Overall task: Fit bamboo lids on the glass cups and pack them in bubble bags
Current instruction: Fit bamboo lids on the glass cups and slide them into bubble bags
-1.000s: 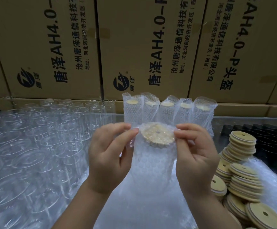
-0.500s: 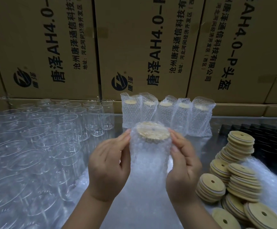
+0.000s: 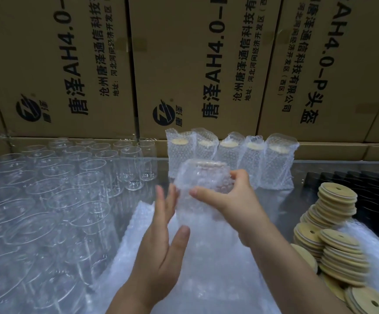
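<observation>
My right hand (image 3: 231,200) grips a lidded glass cup wrapped in a bubble bag (image 3: 198,177), held upright above the pile of bubble bags (image 3: 206,257). The bag's top is folded over the bamboo lid. My left hand (image 3: 161,241) is beside the cup's left side with fingers straight, its fingertips near or touching the wrap. Several packed cups (image 3: 229,157) stand in a row behind. Bare glass cups (image 3: 59,189) fill the left. Stacks of bamboo lids (image 3: 335,227) lie at the right.
Large printed cardboard boxes (image 3: 184,64) form a wall behind the table. A black tray with dark compartments (image 3: 378,189) sits at the far right. Loose bubble wrap (image 3: 369,252) spreads under the lid stacks.
Both hands were pinching the bag's top over the lid. Now my left hand has let go and opened beside the cup, while my right hand grips the wrapped cup alone, moved forward.
</observation>
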